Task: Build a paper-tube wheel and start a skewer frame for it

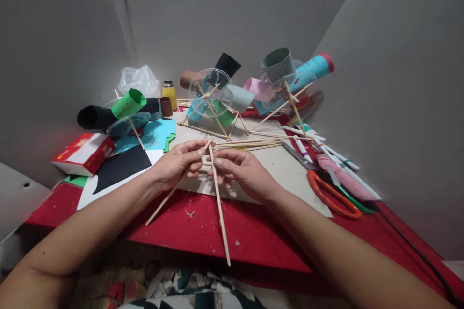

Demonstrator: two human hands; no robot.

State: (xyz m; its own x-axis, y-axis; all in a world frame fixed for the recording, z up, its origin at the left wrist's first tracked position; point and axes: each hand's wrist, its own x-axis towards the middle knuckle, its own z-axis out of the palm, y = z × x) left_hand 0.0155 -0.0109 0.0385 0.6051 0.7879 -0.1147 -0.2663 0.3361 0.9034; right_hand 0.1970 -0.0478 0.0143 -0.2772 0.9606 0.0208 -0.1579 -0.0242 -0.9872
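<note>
Low over the near part of the table, my left hand [179, 161] is closed on one thin wooden stick [163, 205] that slants down to the left. My right hand [242, 171] pinches a second wooden stick [219, 198], its lower end pointing toward me. The tops of the two sticks cross or meet near my left fingertips; whether they are joined I cannot tell. Short crosspieces between my hands are partly hidden by the fingers. Just beyond lie several loose sticks [261, 144]. Behind them stands a stick frame carrying a clear plastic disc [211, 88] with coloured paper tubes.
Another wheel with a grey paper tube [278, 65] stands at the back right. Orange-handled scissors [331, 198], a utility knife [295, 154] and markers lie right. At left are a red-white box [84, 153], black paper [121, 168] and a green tube [129, 103]. Cardboard [297, 181] covers the red table [261, 236].
</note>
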